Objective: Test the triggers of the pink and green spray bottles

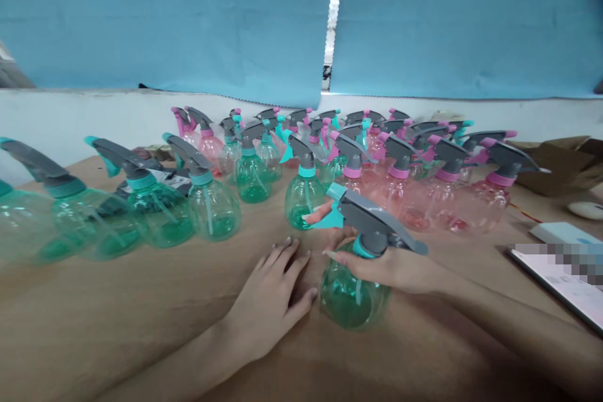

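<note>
My right hand point(377, 264) is wrapped round the neck of a round green spray bottle point(351, 298) with a grey and teal trigger head. The bottle stands upright or nearly so at the front of the table; whether its base touches the wood I cannot tell. My left hand point(266, 301) lies palm down on the wooden table point(188, 326), fingers spread, just left of that bottle and holding nothing. Another green spray bottle point(305, 198) is right behind, beyond my right fingertips.
Green spray bottles point(214, 207) line the left side. Several pink ones point(452, 195) crowd the right and back. At far right are a tablet-like device point(556, 282), a white box point(560, 233), a white mouse point(586, 209) and brown cardboard point(556, 166). Blue curtains point(164, 25) hang behind.
</note>
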`<action>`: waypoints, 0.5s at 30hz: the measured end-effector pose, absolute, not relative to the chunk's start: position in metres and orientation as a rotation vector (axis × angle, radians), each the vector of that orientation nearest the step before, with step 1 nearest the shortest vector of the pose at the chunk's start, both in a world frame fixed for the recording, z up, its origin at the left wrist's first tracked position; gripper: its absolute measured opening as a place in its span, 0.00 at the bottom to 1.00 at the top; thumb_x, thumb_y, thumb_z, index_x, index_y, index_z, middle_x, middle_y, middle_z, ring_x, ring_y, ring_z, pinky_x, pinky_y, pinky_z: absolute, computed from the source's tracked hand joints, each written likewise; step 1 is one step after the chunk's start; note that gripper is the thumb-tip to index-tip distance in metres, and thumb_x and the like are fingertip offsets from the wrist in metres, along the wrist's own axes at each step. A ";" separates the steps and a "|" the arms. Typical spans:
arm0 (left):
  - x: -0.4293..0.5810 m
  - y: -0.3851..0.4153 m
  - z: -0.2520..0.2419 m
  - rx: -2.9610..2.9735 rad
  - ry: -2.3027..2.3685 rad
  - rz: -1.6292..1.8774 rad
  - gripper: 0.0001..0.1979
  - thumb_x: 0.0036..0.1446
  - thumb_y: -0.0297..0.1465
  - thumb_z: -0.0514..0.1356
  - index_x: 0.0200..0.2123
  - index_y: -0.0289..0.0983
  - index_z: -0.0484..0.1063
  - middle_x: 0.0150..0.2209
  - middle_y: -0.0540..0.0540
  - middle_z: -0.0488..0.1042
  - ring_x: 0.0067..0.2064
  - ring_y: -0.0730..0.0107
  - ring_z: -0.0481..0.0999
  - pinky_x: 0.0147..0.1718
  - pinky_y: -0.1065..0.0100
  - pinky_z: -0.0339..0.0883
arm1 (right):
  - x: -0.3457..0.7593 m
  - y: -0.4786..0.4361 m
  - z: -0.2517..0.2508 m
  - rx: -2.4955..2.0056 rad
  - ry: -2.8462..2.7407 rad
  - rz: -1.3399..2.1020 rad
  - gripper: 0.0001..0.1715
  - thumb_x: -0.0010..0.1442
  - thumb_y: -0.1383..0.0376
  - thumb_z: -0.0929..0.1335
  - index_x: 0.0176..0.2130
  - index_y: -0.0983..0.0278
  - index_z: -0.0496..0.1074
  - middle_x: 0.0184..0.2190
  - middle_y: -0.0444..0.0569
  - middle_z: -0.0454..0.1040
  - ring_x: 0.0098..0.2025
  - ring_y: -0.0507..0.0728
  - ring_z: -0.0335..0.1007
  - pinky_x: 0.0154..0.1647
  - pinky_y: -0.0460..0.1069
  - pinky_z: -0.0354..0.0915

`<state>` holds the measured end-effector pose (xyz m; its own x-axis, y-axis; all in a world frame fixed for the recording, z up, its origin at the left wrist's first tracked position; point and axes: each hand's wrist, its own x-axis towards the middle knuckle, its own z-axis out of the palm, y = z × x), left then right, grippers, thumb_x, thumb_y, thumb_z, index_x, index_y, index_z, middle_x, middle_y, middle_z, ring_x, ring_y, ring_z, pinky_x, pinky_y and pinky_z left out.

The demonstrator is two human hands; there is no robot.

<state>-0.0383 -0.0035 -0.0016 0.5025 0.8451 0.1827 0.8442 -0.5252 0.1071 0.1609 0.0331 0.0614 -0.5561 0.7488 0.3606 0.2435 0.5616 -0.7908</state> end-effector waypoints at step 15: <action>-0.038 -0.004 -0.002 2.725 1.507 0.355 0.24 0.61 0.40 0.52 0.57 0.34 0.60 0.60 0.38 0.58 0.60 0.52 0.55 0.54 0.50 0.54 | 0.167 0.033 0.056 -0.904 -2.122 0.785 0.18 0.52 0.71 0.65 0.42 0.55 0.71 0.33 0.42 0.76 0.35 0.53 0.74 0.41 0.51 0.71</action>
